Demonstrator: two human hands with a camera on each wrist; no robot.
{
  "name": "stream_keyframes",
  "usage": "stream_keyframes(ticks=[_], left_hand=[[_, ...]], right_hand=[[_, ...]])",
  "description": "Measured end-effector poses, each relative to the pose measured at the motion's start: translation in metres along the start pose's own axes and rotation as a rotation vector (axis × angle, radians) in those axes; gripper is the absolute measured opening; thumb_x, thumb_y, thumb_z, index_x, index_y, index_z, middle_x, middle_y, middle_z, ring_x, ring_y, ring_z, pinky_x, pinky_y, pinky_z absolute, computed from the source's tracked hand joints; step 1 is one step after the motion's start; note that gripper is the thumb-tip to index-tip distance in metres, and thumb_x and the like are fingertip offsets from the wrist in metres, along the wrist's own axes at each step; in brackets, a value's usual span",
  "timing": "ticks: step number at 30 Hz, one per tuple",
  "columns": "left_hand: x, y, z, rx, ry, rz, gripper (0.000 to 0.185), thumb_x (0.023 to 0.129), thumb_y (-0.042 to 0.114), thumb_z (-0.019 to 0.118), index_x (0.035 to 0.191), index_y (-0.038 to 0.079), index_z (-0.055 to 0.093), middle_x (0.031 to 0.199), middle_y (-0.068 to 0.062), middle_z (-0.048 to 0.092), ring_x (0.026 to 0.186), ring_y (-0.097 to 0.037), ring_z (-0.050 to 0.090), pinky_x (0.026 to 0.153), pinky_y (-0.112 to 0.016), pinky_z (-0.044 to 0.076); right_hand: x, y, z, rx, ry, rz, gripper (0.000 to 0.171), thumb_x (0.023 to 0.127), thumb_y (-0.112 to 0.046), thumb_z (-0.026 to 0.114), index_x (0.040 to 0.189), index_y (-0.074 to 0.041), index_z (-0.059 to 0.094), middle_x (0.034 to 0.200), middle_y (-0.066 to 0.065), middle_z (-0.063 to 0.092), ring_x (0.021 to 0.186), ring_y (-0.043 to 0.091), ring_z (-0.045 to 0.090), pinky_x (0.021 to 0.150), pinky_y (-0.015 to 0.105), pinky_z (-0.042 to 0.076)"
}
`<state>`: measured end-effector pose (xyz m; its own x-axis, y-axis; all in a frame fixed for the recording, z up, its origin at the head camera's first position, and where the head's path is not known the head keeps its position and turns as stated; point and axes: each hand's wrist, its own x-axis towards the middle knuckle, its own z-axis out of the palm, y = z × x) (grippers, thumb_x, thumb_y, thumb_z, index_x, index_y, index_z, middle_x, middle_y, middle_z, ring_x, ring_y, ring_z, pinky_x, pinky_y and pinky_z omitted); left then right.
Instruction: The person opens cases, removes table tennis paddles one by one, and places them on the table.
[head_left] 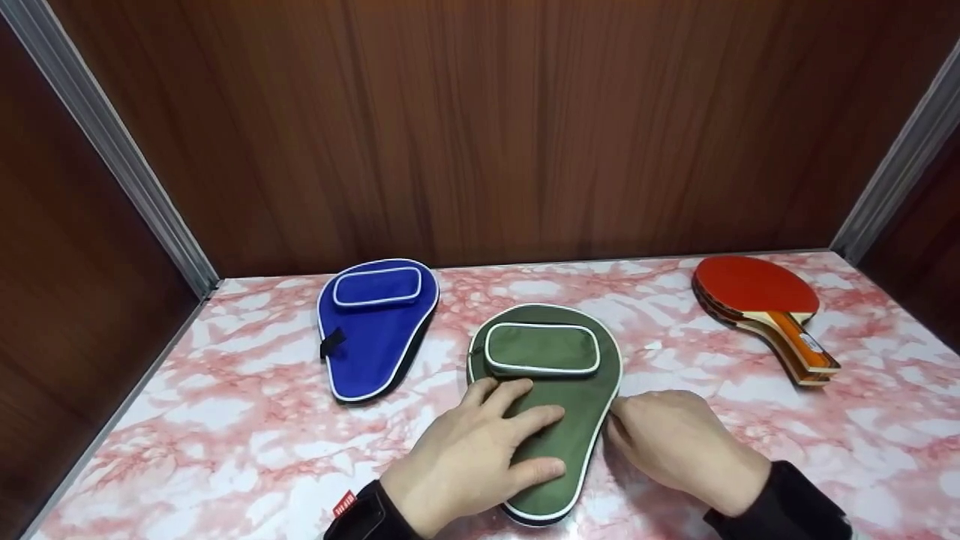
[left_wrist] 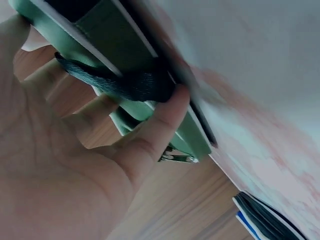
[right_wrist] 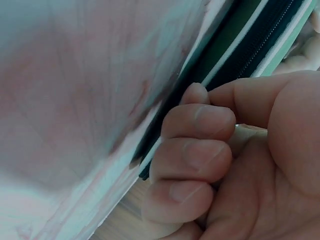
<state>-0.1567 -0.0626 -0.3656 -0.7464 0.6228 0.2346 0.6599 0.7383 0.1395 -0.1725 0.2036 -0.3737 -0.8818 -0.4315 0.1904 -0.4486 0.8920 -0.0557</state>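
The left hand [head_left: 476,454] lies with fingers spread on the green case [head_left: 576,401], at the near middle of the table [head_left: 285,457]; one finger touches its black strap [left_wrist: 125,86]. The right hand [head_left: 679,442] has curled fingers, thumb and forefinger pinching the zip [right_wrist: 257,52] at the case's right edge, the pull hidden. A red tag [head_left: 343,504] beside the left cuff [head_left: 369,519] bears white letters, too blurred to read. Farther left lies a blue case [head_left: 371,345]; far right, two stacked paddles [head_left: 757,289], red on top, the handle label [head_left: 810,343] illegible
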Motion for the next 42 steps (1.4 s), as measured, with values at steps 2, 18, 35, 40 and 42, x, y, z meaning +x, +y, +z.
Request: stream_keyframes(ticks=[2,18,35,40,42], left_hand=[[-0.001,0.004,-0.002,0.008,-0.019,-0.005,0.056,0.108,0.066,0.057,0.157,0.039,0.062,0.162,-0.012,0.054,0.142,-0.043,0.055,0.104,-0.052,0.057],[0.006,0.007,0.006,0.080,0.038,0.099,0.056,0.102,0.065,0.068,0.155,0.047,0.062,0.162,-0.008,0.055,0.148,-0.037,0.051,0.108,-0.058,0.051],[0.007,0.004,0.011,0.085,0.054,0.102,0.056,0.102,0.066,0.068,0.154,0.047,0.063,0.160,-0.008,0.057,0.147,-0.035,0.052,0.107,-0.056,0.052],[0.006,0.005,0.010,0.084,0.064,0.101,0.056,0.101,0.066,0.069,0.153,0.047,0.064,0.160,-0.008,0.057,0.146,-0.034,0.052,0.106,-0.056,0.052],[0.006,0.005,0.010,0.083,0.063,0.101,0.056,0.101,0.066,0.068,0.153,0.047,0.064,0.160,-0.008,0.057,0.146,-0.034,0.052,0.105,-0.056,0.053]], right_hand=[[0.001,0.003,0.001,0.015,0.007,-0.003,0.025,0.108,-0.024,0.067,0.084,-0.022,0.062,0.063,-0.005,0.056,0.065,0.028,0.069,0.066,0.052,0.055],[0.030,0.025,0.002,0.039,-0.001,-0.001,0.025,0.108,-0.019,0.064,0.083,-0.019,0.063,0.067,-0.002,0.061,0.069,0.027,0.070,0.063,0.053,0.056],[0.014,0.016,0.005,0.026,-0.006,-0.071,0.025,0.106,-0.021,0.069,0.082,-0.023,0.064,0.066,-0.007,0.061,0.067,0.023,0.069,0.064,0.051,0.054],[0.009,0.013,0.005,0.021,-0.002,-0.086,0.021,0.105,-0.021,0.070,0.085,-0.024,0.066,0.067,-0.005,0.063,0.067,0.026,0.070,0.065,0.051,0.054],[0.007,0.012,0.006,0.006,0.006,-0.093,0.020,0.104,-0.021,0.071,0.086,-0.024,0.066,0.067,-0.004,0.064,0.066,0.026,0.070,0.065,0.050,0.054]])
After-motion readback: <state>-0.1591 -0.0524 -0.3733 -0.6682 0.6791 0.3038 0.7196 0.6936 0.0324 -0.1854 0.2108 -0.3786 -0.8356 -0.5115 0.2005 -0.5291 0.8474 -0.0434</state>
